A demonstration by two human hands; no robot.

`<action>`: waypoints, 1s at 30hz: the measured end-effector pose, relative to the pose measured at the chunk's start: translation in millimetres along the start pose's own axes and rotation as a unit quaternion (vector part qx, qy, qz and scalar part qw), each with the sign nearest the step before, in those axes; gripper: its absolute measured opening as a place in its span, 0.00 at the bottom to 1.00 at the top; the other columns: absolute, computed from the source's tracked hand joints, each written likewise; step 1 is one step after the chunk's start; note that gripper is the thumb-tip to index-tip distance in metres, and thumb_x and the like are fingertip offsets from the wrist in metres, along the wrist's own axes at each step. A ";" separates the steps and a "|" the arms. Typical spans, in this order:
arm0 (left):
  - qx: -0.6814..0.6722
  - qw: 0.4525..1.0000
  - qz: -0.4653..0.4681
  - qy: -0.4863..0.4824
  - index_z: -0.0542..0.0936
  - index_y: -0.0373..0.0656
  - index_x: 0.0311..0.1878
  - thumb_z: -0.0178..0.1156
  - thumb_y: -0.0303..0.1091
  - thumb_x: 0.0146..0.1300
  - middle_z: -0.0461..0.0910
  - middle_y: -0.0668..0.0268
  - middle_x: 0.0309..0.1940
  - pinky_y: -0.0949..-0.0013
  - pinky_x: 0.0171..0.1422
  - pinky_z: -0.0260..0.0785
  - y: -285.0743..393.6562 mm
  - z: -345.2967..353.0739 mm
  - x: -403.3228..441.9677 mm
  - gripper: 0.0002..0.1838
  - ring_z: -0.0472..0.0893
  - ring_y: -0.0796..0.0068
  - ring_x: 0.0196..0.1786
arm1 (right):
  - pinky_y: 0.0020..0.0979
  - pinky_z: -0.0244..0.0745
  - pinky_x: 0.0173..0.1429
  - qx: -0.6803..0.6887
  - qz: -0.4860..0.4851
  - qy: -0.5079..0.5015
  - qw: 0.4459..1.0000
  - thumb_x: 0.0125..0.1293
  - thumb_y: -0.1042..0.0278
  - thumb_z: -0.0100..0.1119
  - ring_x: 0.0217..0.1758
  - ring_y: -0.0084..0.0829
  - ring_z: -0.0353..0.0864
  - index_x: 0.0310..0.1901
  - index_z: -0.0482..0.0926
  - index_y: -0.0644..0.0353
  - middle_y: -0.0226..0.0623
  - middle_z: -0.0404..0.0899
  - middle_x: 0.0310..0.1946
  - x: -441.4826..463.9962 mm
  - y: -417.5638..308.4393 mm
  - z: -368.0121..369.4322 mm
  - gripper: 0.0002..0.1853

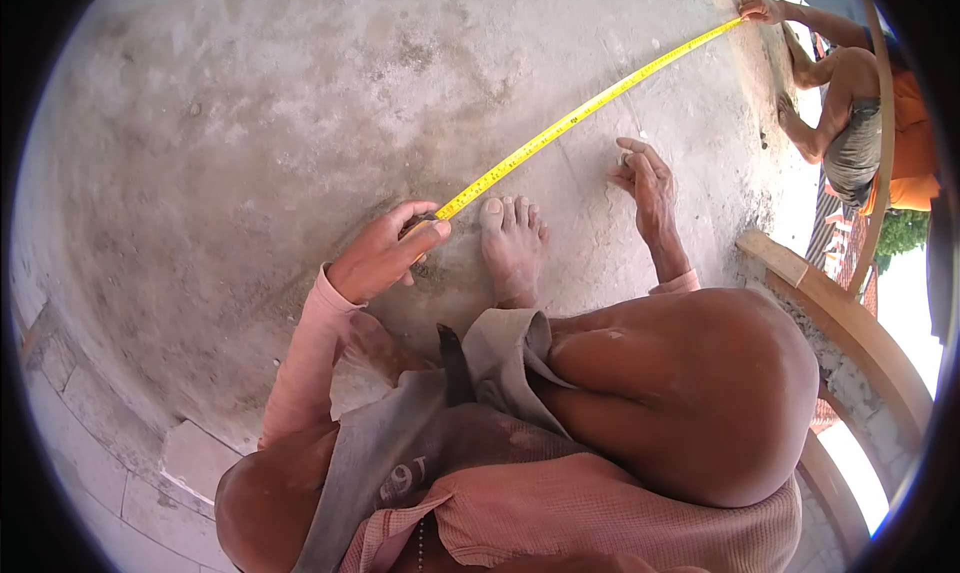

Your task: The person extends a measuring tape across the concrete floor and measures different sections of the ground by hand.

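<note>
My left hand [388,251] is closed around the dark case of a tape measure [428,223], most of which the fingers hide. From it a yellow blade [575,116] runs up and to the right across the concrete floor [330,83]. A co-worker's hand [763,9] holds the blade's far end at the upper right. My right hand [650,188] is low over the floor, right of the blade and apart from it. Its fingers are curled together; a small pale speck shows by the fingertips, and I cannot make out what they hold.
My bare foot [513,243] stands between my hands. The co-worker crouches at the upper right, in grey shorts [856,153] and an orange top. Wooden boards [840,298] rise along the right side. A pale block [200,460] lies by the block wall at lower left.
</note>
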State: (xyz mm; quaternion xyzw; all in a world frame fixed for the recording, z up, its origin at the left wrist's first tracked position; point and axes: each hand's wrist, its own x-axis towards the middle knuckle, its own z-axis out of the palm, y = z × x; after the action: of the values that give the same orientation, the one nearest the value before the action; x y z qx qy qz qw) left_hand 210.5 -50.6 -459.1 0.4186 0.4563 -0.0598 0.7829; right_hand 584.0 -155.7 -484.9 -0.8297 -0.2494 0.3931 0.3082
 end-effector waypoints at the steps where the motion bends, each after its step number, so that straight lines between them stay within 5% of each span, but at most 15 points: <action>1: -0.019 1.000 0.001 -0.005 0.69 0.33 0.67 0.60 0.52 0.67 0.76 0.67 0.38 0.74 0.32 0.71 3.6 -2.0 -3.7 0.35 0.74 0.81 0.37 | 0.38 0.74 0.54 -0.097 -0.055 0.015 0.994 0.71 0.67 0.50 0.40 0.36 0.79 0.57 0.77 0.63 0.43 0.77 0.38 14.6 3.6 -1.6 0.17; 5: -0.083 0.996 0.021 -0.020 0.68 0.30 0.67 0.59 0.49 0.68 0.77 0.65 0.41 0.77 0.34 0.71 11.7 -10.2 -10.1 0.35 0.76 0.81 0.38 | 0.36 0.74 0.56 -0.336 -0.317 0.084 0.883 0.75 0.65 0.49 0.49 0.38 0.79 0.58 0.78 0.63 0.45 0.76 0.48 43.5 -4.5 7.6 0.16; 6: -0.093 0.995 0.027 -0.023 0.68 0.30 0.67 0.59 0.48 0.69 0.78 0.64 0.42 0.77 0.34 0.71 12.0 -12.0 -10.7 0.34 0.76 0.81 0.38 | 0.40 0.72 0.59 -0.302 -0.338 0.071 0.889 0.73 0.71 0.51 0.53 0.45 0.74 0.57 0.76 0.66 0.48 0.74 0.46 48.3 -14.1 12.3 0.14; 10: -0.071 0.997 0.019 -0.014 0.68 0.30 0.67 0.58 0.48 0.70 0.78 0.64 0.42 0.77 0.35 0.71 17.1 -16.9 -9.8 0.33 0.76 0.81 0.38 | 0.39 0.69 0.65 -0.290 -0.448 0.075 0.843 0.75 0.68 0.49 0.58 0.48 0.74 0.57 0.72 0.64 0.50 0.75 0.54 95.5 -3.8 21.3 0.14; 13: -0.046 0.999 0.016 -0.016 0.67 0.30 0.68 0.57 0.49 0.71 0.78 0.62 0.43 0.76 0.36 0.71 25.1 -22.9 -8.3 0.34 0.76 0.81 0.38 | 0.39 0.68 0.66 -0.239 -0.342 0.236 0.878 0.77 0.64 0.45 0.59 0.45 0.74 0.57 0.73 0.63 0.49 0.76 0.57 129.7 12.8 -5.4 0.15; 15: -0.031 0.999 0.013 -0.025 0.66 0.30 0.69 0.57 0.49 0.71 0.78 0.61 0.43 0.76 0.37 0.72 30.4 -26.7 -10.9 0.34 0.76 0.81 0.38 | 0.39 0.67 0.68 -0.064 -0.175 0.252 0.949 0.78 0.63 0.42 0.65 0.41 0.73 0.57 0.73 0.64 0.48 0.76 0.59 128.7 -3.1 -27.0 0.17; 17: -0.015 0.999 0.006 -0.039 0.66 0.30 0.70 0.57 0.49 0.71 0.78 0.60 0.44 0.75 0.38 0.72 32.8 -28.7 -10.1 0.35 0.75 0.80 0.38 | 0.45 0.64 0.74 0.187 -0.152 0.168 0.956 0.77 0.67 0.39 0.67 0.45 0.71 0.59 0.68 0.70 0.53 0.72 0.61 134.8 -20.6 -32.4 0.18; 20: -0.010 0.999 0.001 -0.054 0.65 0.30 0.70 0.56 0.49 0.72 0.77 0.60 0.44 0.75 0.38 0.72 32.3 -26.7 -7.1 0.35 0.75 0.79 0.39 | 0.56 0.61 0.78 0.435 -0.054 0.020 0.898 0.77 0.69 0.34 0.67 0.56 0.68 0.63 0.59 0.77 0.59 0.64 0.64 149.2 -45.6 -32.6 0.21; 23: -0.026 0.998 0.001 -0.055 0.62 0.29 0.72 0.56 0.48 0.72 0.74 0.66 0.39 0.75 0.38 0.72 33.1 -22.7 -9.0 0.36 0.74 0.80 0.38 | 0.59 0.63 0.76 0.556 0.043 0.032 0.829 0.78 0.66 0.31 0.69 0.57 0.65 0.64 0.58 0.77 0.59 0.61 0.64 165.7 -61.7 -30.7 0.22; 30: -0.020 0.997 -0.021 -0.076 0.58 0.30 0.74 0.56 0.47 0.72 0.72 0.67 0.39 0.74 0.40 0.70 34.6 -26.6 -21.1 0.37 0.73 0.81 0.39 | 0.51 0.81 0.62 0.690 0.108 0.117 0.706 0.78 0.69 0.44 0.57 0.47 0.73 0.61 0.61 0.67 0.45 0.65 0.57 261.7 -36.1 -81.2 0.16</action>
State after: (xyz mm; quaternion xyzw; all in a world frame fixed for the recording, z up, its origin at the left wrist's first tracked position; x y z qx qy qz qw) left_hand 197.1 -15.5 -428.5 0.3874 0.4052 -0.0990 0.8222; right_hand 791.4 15.1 -549.2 -0.4455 0.2211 0.3861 0.7769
